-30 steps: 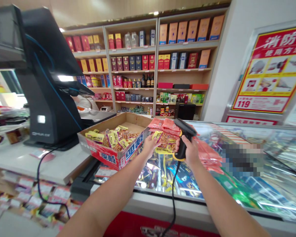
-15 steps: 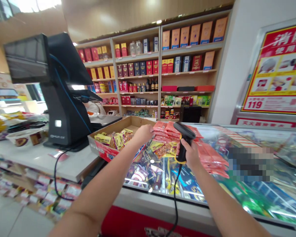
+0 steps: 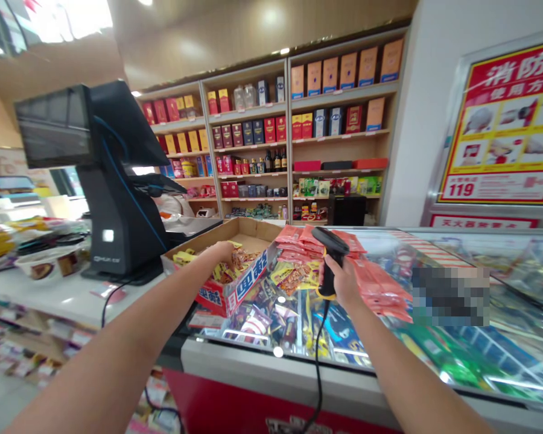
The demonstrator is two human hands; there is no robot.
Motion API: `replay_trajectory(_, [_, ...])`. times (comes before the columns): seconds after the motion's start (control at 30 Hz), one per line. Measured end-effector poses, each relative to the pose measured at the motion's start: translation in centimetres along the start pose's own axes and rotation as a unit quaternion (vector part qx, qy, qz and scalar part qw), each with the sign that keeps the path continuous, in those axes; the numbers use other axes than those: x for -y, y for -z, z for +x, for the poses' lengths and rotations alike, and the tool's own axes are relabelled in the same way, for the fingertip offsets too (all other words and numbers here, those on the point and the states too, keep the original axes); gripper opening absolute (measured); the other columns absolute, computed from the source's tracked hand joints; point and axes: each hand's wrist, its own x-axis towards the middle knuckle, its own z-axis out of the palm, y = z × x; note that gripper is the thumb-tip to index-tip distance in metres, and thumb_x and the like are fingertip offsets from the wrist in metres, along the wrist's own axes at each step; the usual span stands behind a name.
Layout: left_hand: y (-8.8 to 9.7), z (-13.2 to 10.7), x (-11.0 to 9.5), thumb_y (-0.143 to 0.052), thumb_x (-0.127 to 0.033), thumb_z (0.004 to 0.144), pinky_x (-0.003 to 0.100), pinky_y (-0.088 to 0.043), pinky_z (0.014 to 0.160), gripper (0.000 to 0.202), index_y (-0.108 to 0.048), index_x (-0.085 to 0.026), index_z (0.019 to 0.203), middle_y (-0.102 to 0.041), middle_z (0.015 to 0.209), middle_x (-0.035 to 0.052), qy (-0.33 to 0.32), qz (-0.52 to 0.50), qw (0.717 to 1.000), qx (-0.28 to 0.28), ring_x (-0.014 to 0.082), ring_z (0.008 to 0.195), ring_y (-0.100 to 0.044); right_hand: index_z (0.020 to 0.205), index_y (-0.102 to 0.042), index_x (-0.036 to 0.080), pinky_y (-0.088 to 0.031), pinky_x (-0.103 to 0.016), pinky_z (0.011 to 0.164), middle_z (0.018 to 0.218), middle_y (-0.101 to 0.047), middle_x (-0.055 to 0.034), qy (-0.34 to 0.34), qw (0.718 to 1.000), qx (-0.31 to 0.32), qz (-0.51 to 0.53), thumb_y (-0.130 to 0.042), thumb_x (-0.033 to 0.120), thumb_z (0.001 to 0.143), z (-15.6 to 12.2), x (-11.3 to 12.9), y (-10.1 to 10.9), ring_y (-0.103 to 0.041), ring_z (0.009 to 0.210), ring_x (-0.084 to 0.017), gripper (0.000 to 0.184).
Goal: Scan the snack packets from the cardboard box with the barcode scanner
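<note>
My right hand (image 3: 344, 281) grips a black and yellow barcode scanner (image 3: 331, 247) by its handle, holding it upright over the glass counter. The scanner's cord (image 3: 319, 361) hangs down the counter front. My left hand (image 3: 222, 253) reaches into an open cardboard box (image 3: 248, 280), over yellow snack packets (image 3: 244, 258). Its fingers point down among them and are mostly hidden, so I cannot tell whether a packet is held. More yellow snack packets (image 3: 294, 276) lie on the glass beside the box. Red-orange snack bags (image 3: 375, 283) are piled behind and to the right of the scanner.
A black checkout terminal (image 3: 117, 199) stands on the white counter (image 3: 49, 289) at left, beside bowls and packets. The glass counter (image 3: 280, 349) has goods beneath its top. Shelves (image 3: 262, 144) of boxes and bottles line the back wall; a red sign (image 3: 507, 126) hangs at right.
My left hand has moved left, from the red-orange bags beside the box's right edge to the packets inside the box. The scanner stays in my right hand. The view has shifted slightly.
</note>
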Motion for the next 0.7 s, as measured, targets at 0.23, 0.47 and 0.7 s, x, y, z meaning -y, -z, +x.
replay_trajectory(0.23, [2.0,-1.7,1.0,-0.078,-0.030,0.057,0.024,-0.046,0.067,0.016,-0.065,-0.020,0.058,-0.068,0.062,0.0029,0.030,-0.120,0.989,-0.079,0.0203,0.073,-0.066,0.074,-0.052,0.021,-0.044,-0.025,0.039,0.053,-0.056,0.0046,-0.002,1.000,0.005,-0.018,-0.073,0.049,0.074,-0.2,0.5,-0.3,-0.052,0.039,-0.013,0.035])
replay_trajectory(0.47, [6.5,-4.2,0.3,-0.069,-0.027,0.071,0.028,-0.046,0.072,0.014,-0.059,-0.018,0.074,-0.067,0.077,0.0052,0.108,-0.283,0.899,-0.315,0.0219,0.080,-0.064,0.072,-0.053,0.022,-0.043,-0.026,0.038,0.049,-0.056,0.0039,-0.005,0.999,0.010,-0.040,-0.070,0.049,0.074,-0.2,0.3,-0.3,-0.051,0.037,-0.013,0.033])
replay_trajectory(0.7, [1.0,-6.6,-12.2,-0.065,-0.019,0.073,0.028,-0.049,0.073,0.017,-0.054,-0.019,0.086,-0.067,0.073,-0.0010,-0.037,-0.598,0.737,-0.314,0.0158,0.071,-0.064,0.072,-0.052,0.021,-0.043,-0.024,0.038,0.052,-0.057,0.0043,-0.021,0.999,0.016,-0.020,-0.073,0.048,0.071,-0.4,0.9,-0.5,-0.051,0.039,-0.012,0.034])
